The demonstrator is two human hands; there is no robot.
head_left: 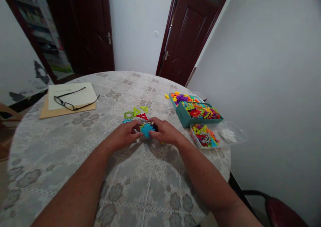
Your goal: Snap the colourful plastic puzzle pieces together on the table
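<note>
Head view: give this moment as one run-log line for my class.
left hand: holds blue piece | right hand: holds same piece | beyond: red piece, green square

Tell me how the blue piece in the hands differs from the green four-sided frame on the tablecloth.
Colour: the blue piece is bright blue; the green frame is yellowish green.
Middle: the blue piece shows a solid face, while the green frame has an open centre.
Place: the blue piece is held between the left hand and right hand; the green frame lies on the tablecloth.
Both appear to have toothed edges.
</note>
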